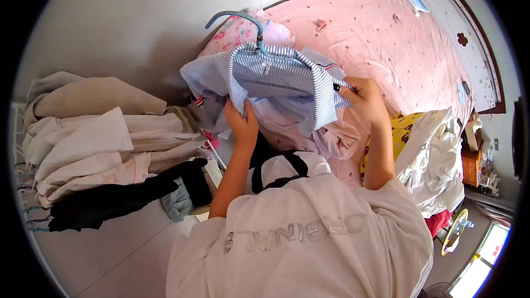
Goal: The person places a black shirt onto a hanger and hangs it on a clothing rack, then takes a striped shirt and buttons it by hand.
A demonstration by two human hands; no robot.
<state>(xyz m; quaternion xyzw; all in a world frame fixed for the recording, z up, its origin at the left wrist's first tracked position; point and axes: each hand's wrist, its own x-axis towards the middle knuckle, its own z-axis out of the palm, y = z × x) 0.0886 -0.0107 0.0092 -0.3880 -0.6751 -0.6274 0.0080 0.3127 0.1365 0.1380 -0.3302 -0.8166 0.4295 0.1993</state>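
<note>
A blue-and-white striped shirt (276, 80) hangs on a blue hanger (258, 22), whose hook rises above the collar. My left hand (241, 120) is closed on the front edge of the shirt, below the collar. On the other side, my right hand (361, 98) pinches the shirt near its shoulder, beside a small black item at the fingertips. The shirt is spread open between both hands, with its collar label facing up. Pale pink clothing (337, 138) lies beneath it on the bed.
A bed with a pink sheet (364, 33) fills the back. Light garments (83, 138) and black ones (116, 196) hang at the left. White clothing (433, 171) and yellow patterned fabric (404, 129) are piled at the right. A floral pillow (237, 36) lies behind the shirt.
</note>
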